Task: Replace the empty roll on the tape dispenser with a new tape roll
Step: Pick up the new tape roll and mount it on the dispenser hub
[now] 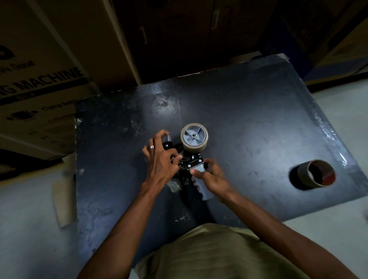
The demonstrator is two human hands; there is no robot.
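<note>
A hand-held tape dispenser point(192, 163) lies on the dark table point(252, 125), its grey handle pointing toward me. A brown tape roll point(194, 137) sits on its grey spoked wheel. My left hand point(160, 159), with a ring on one finger, rests over the dispenser's black front end, fingers spread around it. My right hand point(212, 177) grips the grey handle. An empty cardboard core point(316, 173) lies on its side at the table's right, apart from both hands.
Large cardboard boxes point(39, 72) stand behind and to the left of the table. Pale floor point(24, 230) shows on both sides. A scrap of cardboard point(62, 199) lies by the table's left edge.
</note>
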